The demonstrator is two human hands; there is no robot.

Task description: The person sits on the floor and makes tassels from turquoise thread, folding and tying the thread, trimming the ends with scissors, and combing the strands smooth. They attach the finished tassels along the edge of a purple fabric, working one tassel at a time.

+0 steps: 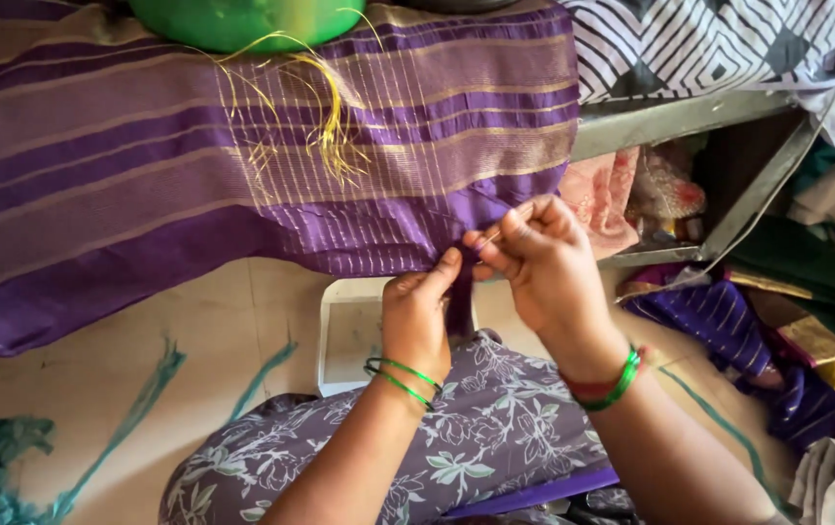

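Seen from above, over a lap in grey floral cloth point(495, 428). Left hand point(417, 316), two thin green bangles point(403, 379) at the wrist, fingers closed in a pinch on the lower hem of a purple sari point(242, 185) with gold stripes. Right hand point(544, 267), green and red bangles point(612, 384) at the wrist, just beside the left and slightly higher, fingers point(495, 243) curled shut around the same edge of cloth, a fine thread or fringe strand apparently caught between thumb and forefinger; too small to tell which. Sari spread across the upper left of the view, draped down toward the lap, its corner hanging between the two hands. Loose yellow-gold threads point(325, 107) lying in a tangle on the sari near its top, well apart from the hands. Green round vessel point(242, 17) resting at the top edge, on the cloth. Small white tray point(339, 331) on the floor behind the left hand. Teal cloth scraps point(9, 457) on the pale floor at lower left. Black-and-white patterned fabric point(690, 44) at upper right above a metal frame point(680, 117); heap of folded coloured cloths point(797, 311) at right.
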